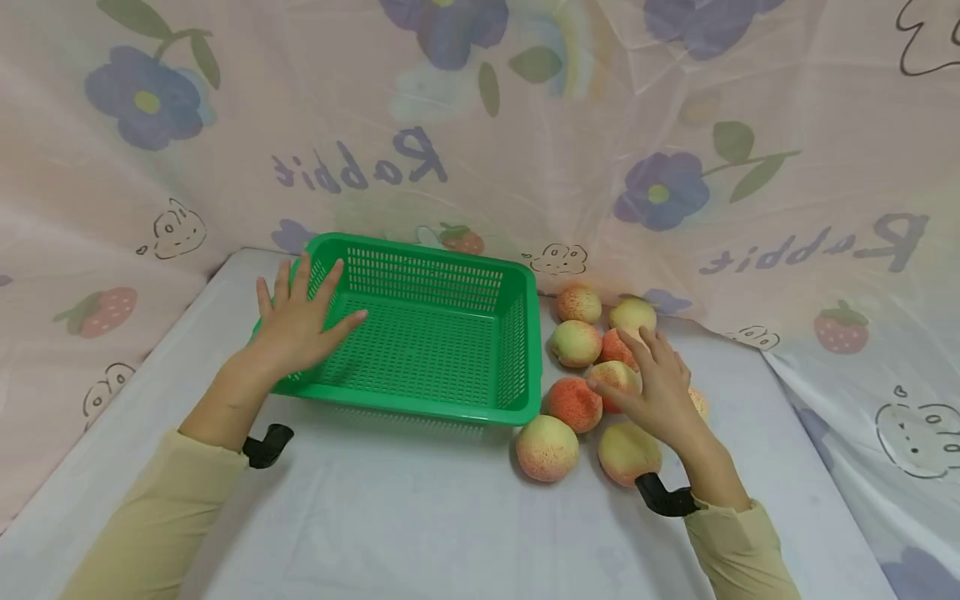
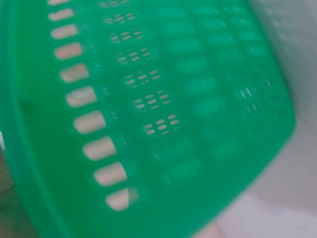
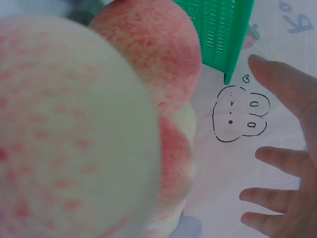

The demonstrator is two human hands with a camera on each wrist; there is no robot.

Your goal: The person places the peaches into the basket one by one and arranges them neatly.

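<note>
A green plastic basket (image 1: 420, 408) with slotted walls stands on the table, and its floor is bare. Over its left end my left hand (image 1: 291, 329) is spread, fingers fanned and straight. The left wrist view is filled by the basket's blurred slotted wall (image 2: 29, 124). My right hand (image 1: 660, 387) hovers over a group of peaches on the basket's right, its fingers apart and holding nothing. Near its thumb are a yellow-red peach (image 1: 613, 379) and a redder peach (image 1: 575, 406). In the right wrist view, a pale speckled peach (image 3: 74, 129) looms large beside the spread fingers (image 3: 275, 201).
A pale peach (image 1: 547, 448) sits by the basket's front right corner, another peach (image 1: 628, 452) below my right hand. Farther back are several more, including a speckled peach (image 1: 578, 305). A printed curtain (image 1: 525, 150) rises behind the white-covered table (image 1: 420, 517).
</note>
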